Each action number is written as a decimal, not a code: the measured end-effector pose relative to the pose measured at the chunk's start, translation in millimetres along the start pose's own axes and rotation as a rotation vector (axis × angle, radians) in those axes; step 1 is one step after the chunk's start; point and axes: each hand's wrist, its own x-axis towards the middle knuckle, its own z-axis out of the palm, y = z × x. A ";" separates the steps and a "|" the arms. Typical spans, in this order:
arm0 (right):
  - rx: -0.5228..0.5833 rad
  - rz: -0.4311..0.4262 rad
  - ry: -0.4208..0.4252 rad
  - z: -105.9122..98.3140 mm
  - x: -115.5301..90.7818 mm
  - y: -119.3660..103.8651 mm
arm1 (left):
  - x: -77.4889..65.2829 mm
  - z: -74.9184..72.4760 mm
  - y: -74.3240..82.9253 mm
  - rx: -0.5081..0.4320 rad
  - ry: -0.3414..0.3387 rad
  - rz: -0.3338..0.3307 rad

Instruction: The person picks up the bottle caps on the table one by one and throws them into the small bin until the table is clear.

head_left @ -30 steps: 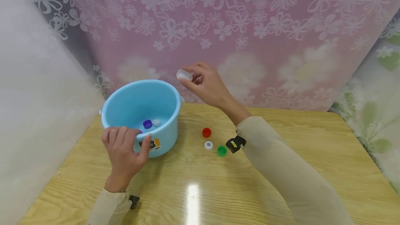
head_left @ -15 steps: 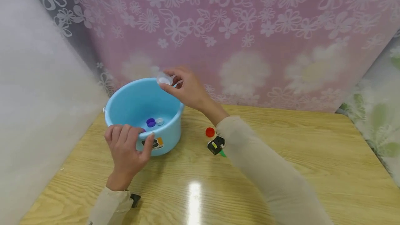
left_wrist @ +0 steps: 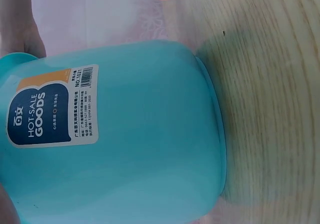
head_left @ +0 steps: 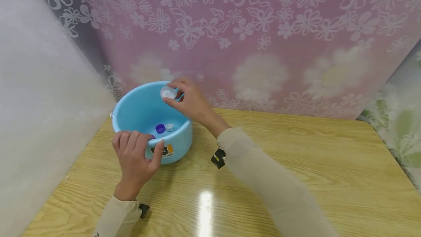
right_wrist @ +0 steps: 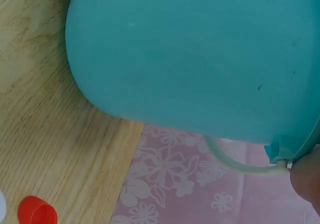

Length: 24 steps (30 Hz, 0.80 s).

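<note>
My left hand (head_left: 136, 156) grips the near rim of a light blue bucket (head_left: 175, 143), fingers over the edge and thumb on the outer wall. My right hand (head_left: 192, 100) pinches a clear, whitish plastic cap (head_left: 168, 93) between thumb and fingers, over the bucket's far right side, just inside the rim in the head view. On the bucket's floor lie a purple bottle cap (head_left: 160, 128) and a white bottle cap (head_left: 169, 127). Part of another purple piece (head_left: 152, 137) shows beside the left fingers. Neither wrist view shows the pinched cap.
A red bottle cap (right_wrist: 37, 211) and the edge of a white cap (right_wrist: 2, 206) lie on the wooden table (head_left: 263, 178), hidden behind the right sleeve in the head view. The bucket's pale handle (right_wrist: 240, 164) hangs at its side. A pink flowered cloth (head_left: 230, 65) rises behind the table.
My right hand has moved left and down with the clear cap, from beside the bucket to over its opening. The loose caps have become covered by the sleeve. The left hand keeps its grip.
</note>
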 end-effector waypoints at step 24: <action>-0.187 0.156 -0.086 3.0 -1.7 -5.9 | 3.1 2.8 6.0 -0.019 0.063 -0.009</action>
